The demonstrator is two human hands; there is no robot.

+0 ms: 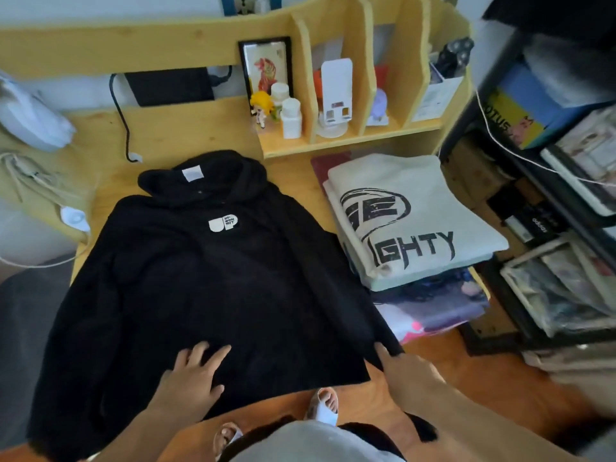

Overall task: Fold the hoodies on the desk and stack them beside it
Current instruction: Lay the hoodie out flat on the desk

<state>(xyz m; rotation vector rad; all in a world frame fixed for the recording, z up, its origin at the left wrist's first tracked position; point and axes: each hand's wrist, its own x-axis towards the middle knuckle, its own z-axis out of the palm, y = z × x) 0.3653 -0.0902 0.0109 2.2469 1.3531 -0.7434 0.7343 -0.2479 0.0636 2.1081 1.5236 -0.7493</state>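
Head view shows a black hoodie point(213, 278) spread front-up on the wooden desk point(173, 131), hood away from the person. Left hand point(191, 378) rests flat on its lower hem, fingers straight and spread. Right hand point(405, 373) pinches the hoodie's lower right edge. Beyond the right hand lies a folded pale hoodie point(413, 218) atop a stack of clothes.

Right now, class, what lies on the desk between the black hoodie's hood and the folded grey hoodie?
In the head view, only bare wooden desk separates the hood from the folded grey hoodie.
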